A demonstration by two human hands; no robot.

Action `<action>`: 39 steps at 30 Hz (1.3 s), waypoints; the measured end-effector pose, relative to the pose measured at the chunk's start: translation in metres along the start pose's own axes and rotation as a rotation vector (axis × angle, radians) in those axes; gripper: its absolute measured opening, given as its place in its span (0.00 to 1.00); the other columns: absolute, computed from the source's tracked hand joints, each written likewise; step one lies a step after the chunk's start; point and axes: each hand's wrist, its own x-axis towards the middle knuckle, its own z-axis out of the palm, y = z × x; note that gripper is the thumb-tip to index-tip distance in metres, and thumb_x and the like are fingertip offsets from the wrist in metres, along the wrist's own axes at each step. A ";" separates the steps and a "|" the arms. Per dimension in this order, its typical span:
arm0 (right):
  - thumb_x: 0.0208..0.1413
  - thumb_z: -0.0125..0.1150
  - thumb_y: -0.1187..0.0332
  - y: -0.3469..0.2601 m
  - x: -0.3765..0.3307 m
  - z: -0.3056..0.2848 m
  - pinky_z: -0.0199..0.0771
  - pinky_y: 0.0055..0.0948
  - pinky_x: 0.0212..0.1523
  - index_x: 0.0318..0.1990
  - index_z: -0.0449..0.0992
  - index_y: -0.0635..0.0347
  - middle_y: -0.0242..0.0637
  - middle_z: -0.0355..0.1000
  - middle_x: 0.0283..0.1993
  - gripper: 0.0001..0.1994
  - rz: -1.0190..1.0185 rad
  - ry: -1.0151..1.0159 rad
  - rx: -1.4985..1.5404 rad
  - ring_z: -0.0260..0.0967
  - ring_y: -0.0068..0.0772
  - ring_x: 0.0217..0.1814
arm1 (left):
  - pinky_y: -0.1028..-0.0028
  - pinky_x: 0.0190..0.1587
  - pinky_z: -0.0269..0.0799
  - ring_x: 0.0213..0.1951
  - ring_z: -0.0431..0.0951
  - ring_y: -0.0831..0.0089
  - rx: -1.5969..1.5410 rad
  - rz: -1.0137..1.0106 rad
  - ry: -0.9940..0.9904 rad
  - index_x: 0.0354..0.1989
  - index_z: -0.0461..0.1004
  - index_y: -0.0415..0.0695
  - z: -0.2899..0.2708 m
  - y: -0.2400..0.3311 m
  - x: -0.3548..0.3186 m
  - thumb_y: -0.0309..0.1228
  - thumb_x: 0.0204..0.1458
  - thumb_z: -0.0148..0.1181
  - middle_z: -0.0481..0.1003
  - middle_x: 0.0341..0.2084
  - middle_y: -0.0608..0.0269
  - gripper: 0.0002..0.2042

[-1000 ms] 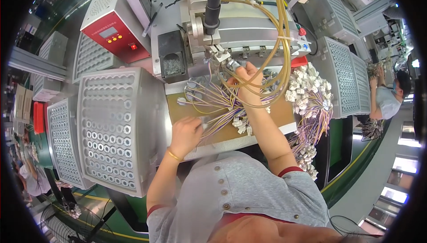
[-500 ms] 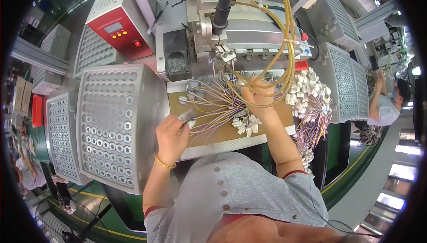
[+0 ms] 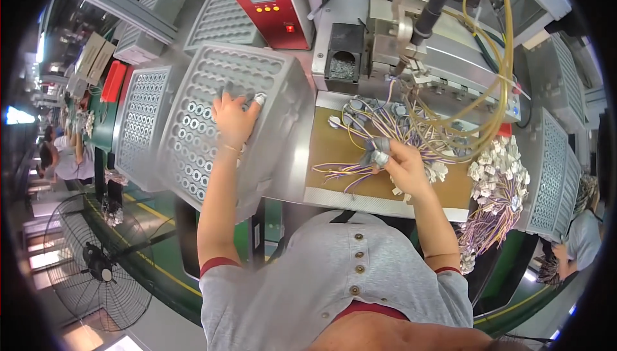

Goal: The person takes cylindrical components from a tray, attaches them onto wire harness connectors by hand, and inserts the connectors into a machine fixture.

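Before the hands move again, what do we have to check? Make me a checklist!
1. Left hand at the grey tray: ok, its thumb is spread from its fingers.
2. Metal rings within reach: ok, some sit in wells beside that hand.
3. Every well filled: not ok, the far rows show no rings.
4. Right hand at the wires: ok, it's right among them.
5. Right hand's grip firm: cannot tell, its fingertips hide what's between them.
6. Wires tidy: not ok, they fan out messily over the brown mat.
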 end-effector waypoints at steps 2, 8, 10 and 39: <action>0.52 0.49 0.74 0.013 -0.003 -0.003 0.65 0.20 0.22 0.39 0.69 0.65 0.27 0.69 0.26 0.08 0.137 -0.031 0.143 0.63 0.15 0.23 | 0.60 0.40 0.60 0.33 0.66 0.54 -0.001 -0.134 -0.024 0.26 0.72 0.37 0.010 -0.008 -0.003 0.38 0.32 0.62 0.71 0.23 0.54 0.17; 0.49 0.51 0.75 -0.004 0.011 0.003 0.62 0.17 0.23 0.35 0.70 0.65 0.29 0.68 0.23 0.06 -0.119 0.021 -0.182 0.61 0.13 0.24 | 0.73 0.34 0.72 0.38 0.74 0.66 -0.990 -0.440 -0.421 0.41 0.68 0.35 -0.053 0.053 0.008 0.26 0.43 0.55 0.73 0.35 0.52 0.15; 0.48 0.52 0.75 -0.008 0.014 0.002 0.61 0.17 0.23 0.33 0.70 0.66 0.29 0.68 0.22 0.05 -0.076 -0.022 -0.256 0.60 0.13 0.23 | 0.77 0.30 0.72 0.38 0.74 0.69 -1.483 -0.645 -0.564 0.45 0.65 0.36 -0.054 0.085 -0.014 0.22 0.47 0.49 0.71 0.38 0.54 0.15; 0.41 0.53 0.76 -0.023 0.008 0.007 0.51 0.16 0.18 0.23 0.66 0.63 0.23 0.58 0.15 0.02 0.074 0.083 -0.009 0.50 0.11 0.19 | 0.83 0.29 0.67 0.30 0.71 0.82 -1.836 -0.616 -0.718 0.40 0.70 0.36 -0.037 0.166 -0.046 0.21 0.47 0.53 0.73 0.33 0.65 0.11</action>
